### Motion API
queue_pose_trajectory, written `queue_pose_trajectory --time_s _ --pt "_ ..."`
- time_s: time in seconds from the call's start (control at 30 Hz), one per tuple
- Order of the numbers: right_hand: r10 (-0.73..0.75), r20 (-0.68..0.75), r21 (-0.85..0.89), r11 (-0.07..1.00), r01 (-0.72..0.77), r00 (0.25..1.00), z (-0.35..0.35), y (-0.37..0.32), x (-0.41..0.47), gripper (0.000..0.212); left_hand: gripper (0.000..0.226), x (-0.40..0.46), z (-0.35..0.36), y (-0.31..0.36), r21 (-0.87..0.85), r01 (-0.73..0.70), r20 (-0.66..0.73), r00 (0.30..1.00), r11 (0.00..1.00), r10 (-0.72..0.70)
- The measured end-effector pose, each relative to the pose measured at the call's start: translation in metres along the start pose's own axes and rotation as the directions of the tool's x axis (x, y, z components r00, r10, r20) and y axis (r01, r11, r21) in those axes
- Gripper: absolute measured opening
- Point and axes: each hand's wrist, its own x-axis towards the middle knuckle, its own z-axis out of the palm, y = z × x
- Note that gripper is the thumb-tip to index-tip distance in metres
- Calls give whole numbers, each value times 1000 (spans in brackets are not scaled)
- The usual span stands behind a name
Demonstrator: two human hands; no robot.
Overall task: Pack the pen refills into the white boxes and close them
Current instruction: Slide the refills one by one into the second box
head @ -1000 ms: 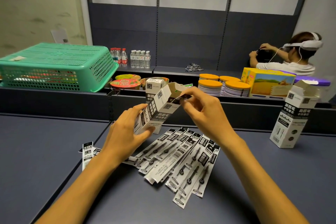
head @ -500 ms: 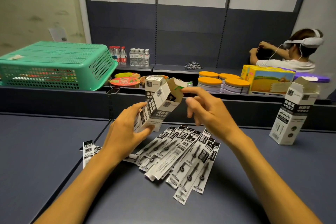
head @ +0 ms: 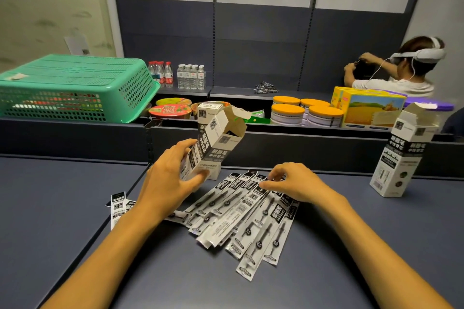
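The left hand (head: 167, 183) grips a white box (head: 213, 148) near its lower end, thumb on the near side and fingers curled round the far side, holding it tilted above the dark counter (head: 62, 208) with its open top flaps pointing up and to the right. The right hand (head: 293, 183) lies palm down on the far ends of the pen refills (head: 241, 218), fingers bent and fingertips pressing on the packets; whether it pinches one I cannot tell. The refills lie fanned in a loose pile on the counter between the two forearms. A second white box (head: 404, 153) stands upright with its top open at the right, well apart from the hands. A green basket (head: 75, 88) sits upside down at the far left.
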Motion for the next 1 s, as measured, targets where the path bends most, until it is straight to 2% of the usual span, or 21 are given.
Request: queue_pose_trajectory --time_s 0.07,0.17,0.47,0.57,0.7,0.87,1.0 --pt "40 -13 -45 998 -41 999 2 -4 0 58 68 -1 1 0 -2 4 7 1000 1000 -4" --pt "66 17 -44 997 -65 998 7 -7 -1 60 67 -1 0 0 -7 4 4 1000 1000 -4" --pt "59 -4 188 981 -57 998 14 1 4 28 67 -1 0 -1 -16 9 7 1000 1000 -8" --pt "82 -24 163 984 -77 996 14 2 4 35 68 0 0 -2 -14 8 14 1000 1000 -8" --pt "78 16 116 990 -79 997 14 2 2 39 68 -1 0 -2 -12 11 16 1000 1000 -11" --pt "43 3 148 988 -43 999 15 0 2 24 67 -1 0 -1 -12 9 12 1000 1000 -9" --pt "39 -83 215 976 -20 996 10 0 1 13 67 -1 0 -1 -8 6 9 1000 1000 -6"
